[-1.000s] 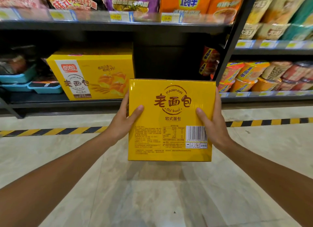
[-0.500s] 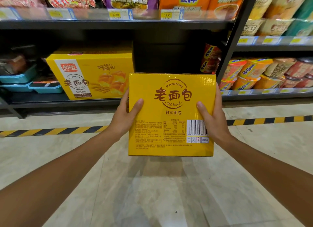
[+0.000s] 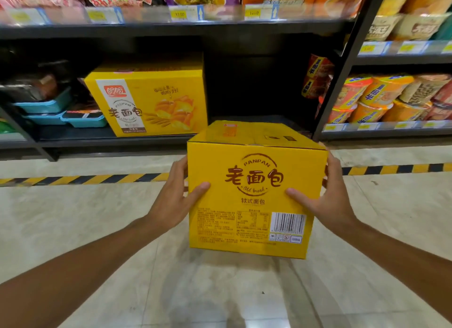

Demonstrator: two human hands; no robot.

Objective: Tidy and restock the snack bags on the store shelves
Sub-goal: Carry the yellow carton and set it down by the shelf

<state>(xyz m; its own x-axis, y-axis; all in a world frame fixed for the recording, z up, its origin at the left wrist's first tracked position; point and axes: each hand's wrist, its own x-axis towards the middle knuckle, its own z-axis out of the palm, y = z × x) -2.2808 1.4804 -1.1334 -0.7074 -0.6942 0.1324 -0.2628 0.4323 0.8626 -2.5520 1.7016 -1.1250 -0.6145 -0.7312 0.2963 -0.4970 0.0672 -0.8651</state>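
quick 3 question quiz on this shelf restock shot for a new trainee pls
1. True or false: the held yellow bread box already rests on the shelf.
2. Which hands grip it? A) left hand only B) right hand only C) both
3. Fill in: the dark gap on the bottom shelf lies to the ___ of the matching shelved bread box.

Key: 1 false, it is held above the floor in front of the shelf. 2 C, one hand on each side. 3 right.
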